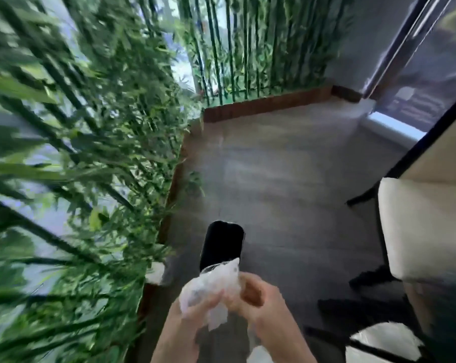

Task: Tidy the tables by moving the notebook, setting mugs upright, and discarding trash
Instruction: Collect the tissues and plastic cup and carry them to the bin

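Both hands, left hand and right hand, are clenching fingers on crumpled trash just short of the bin; loose wrap is risking slipping beside it.

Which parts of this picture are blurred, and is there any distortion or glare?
Head view: strong motion blur smears the bamboo plants on the left and the floor; both hands, left hand and right hand, and the crumpled plastic wrapper they hold are soft too. The wide-angle lens tilts and bends the door frame. The glass there looks washed out.
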A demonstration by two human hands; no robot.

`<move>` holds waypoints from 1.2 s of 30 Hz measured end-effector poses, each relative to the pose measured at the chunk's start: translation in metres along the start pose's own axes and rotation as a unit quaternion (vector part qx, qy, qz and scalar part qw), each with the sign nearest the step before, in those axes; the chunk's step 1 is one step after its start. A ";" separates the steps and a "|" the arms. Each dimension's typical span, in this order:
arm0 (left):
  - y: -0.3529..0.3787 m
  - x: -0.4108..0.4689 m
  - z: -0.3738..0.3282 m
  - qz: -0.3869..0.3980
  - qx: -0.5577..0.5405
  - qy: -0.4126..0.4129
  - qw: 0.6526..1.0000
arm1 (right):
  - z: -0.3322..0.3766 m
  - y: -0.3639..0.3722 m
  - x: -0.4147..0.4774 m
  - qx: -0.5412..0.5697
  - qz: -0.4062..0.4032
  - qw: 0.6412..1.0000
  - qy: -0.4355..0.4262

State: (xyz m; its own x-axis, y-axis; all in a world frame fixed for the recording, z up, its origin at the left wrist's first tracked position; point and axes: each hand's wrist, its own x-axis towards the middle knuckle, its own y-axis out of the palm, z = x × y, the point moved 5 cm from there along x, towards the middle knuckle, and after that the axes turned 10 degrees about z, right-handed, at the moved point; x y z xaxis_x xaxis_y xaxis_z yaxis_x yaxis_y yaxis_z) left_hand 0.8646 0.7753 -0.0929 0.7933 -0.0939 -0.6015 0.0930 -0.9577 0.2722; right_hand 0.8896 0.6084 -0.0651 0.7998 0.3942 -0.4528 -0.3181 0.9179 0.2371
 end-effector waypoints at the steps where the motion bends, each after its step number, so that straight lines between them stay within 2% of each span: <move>1: 0.002 0.025 -0.001 0.007 -0.021 -0.008 1.000 | -0.007 -0.012 0.022 0.013 -0.015 1.000 0.008; 4: -0.010 0.090 0.009 -0.010 -0.032 -0.041 0.999 | -0.034 -0.039 0.089 0.042 -0.043 0.998 0.026; 7: -0.031 0.154 0.029 -0.027 0.004 -0.050 0.998 | -0.087 -0.058 0.161 0.083 -0.061 0.992 0.074; 13: -0.113 0.259 0.102 -0.172 0.001 -0.107 0.979 | -0.237 -0.080 0.315 0.022 -0.142 0.970 0.198; 18: -0.183 0.320 0.162 -0.156 0.089 -0.162 0.970 | -0.342 -0.089 0.403 -0.015 -0.219 0.939 0.263; 23: -0.223 0.345 0.172 -0.151 0.171 -0.158 0.961 | -0.361 -0.097 0.427 -0.065 -0.240 0.921 0.299; 26: -0.211 0.345 0.136 -0.119 0.246 -0.133 0.953 | -0.317 -0.103 0.414 -0.172 -0.225 0.910 0.302; 28: -0.185 0.345 0.089 -0.087 0.311 -0.102 0.941 | -0.261 -0.111 0.405 -0.240 -0.209 0.906 0.279; 32: -0.106 0.327 -0.063 -0.044 0.429 0.033 0.902 | -0.086 -0.127 0.388 -0.330 -0.207 0.905 0.170; 34: -0.062 0.312 -0.148 -0.042 0.480 0.110 0.869 | 0.020 -0.133 0.375 -0.391 -0.216 0.888 0.107; 36: -0.011 0.280 -0.244 -0.058 0.564 0.183 0.803 | 0.146 -0.132 0.349 -0.453 -0.235 0.860 0.021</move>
State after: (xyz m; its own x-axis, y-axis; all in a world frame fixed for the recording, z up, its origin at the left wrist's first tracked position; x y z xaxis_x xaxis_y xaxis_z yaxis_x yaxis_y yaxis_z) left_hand 1.2326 0.8257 -0.0816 0.9616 -0.0985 -0.2563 -0.2618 -0.6107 -0.7473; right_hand 1.2847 0.6184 -0.1288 0.9350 -0.0455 -0.3516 -0.2472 0.6272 -0.7386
